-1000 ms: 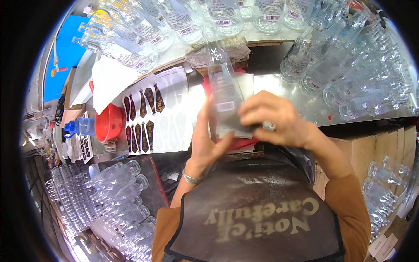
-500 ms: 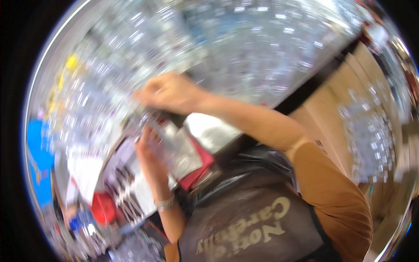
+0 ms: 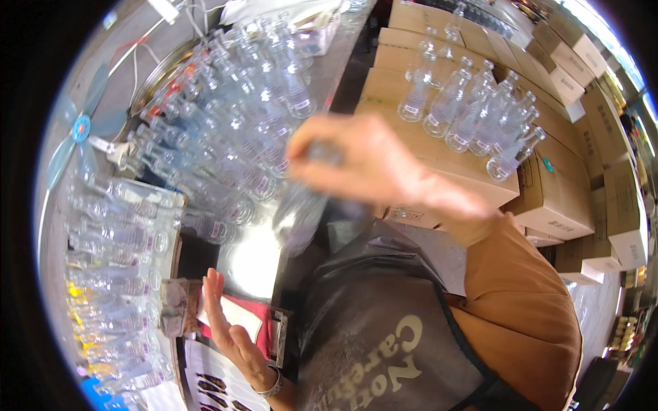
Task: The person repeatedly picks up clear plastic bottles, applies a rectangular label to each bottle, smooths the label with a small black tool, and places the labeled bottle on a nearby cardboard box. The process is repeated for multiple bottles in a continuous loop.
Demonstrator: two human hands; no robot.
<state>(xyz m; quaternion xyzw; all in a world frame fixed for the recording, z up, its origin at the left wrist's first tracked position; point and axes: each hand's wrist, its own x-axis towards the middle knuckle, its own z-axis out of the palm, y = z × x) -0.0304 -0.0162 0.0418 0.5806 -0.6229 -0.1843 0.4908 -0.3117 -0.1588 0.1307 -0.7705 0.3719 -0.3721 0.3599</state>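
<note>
My right hand is closed around the neck of a clear glass bottle, which hangs below it, smeared by motion. The bottle is near the edge of the metal table, above a shiny bare patch. My left hand is open and holds nothing, its fingers stretched out beside a red pad with a pale sheet on it. Many similar clear bottles stand on the table beyond my hands, each with a small label near its base.
More bottles stand on brown cartons at the right, with further stacked cartons behind. A fan with blue blades is at the far left. A white sheet with dark pieces lies near my left wrist.
My right hand has moved away from my left, rightward, carrying the bottle that was between them. The left hand has let it go. My view has turned right, toward the cartons.
</note>
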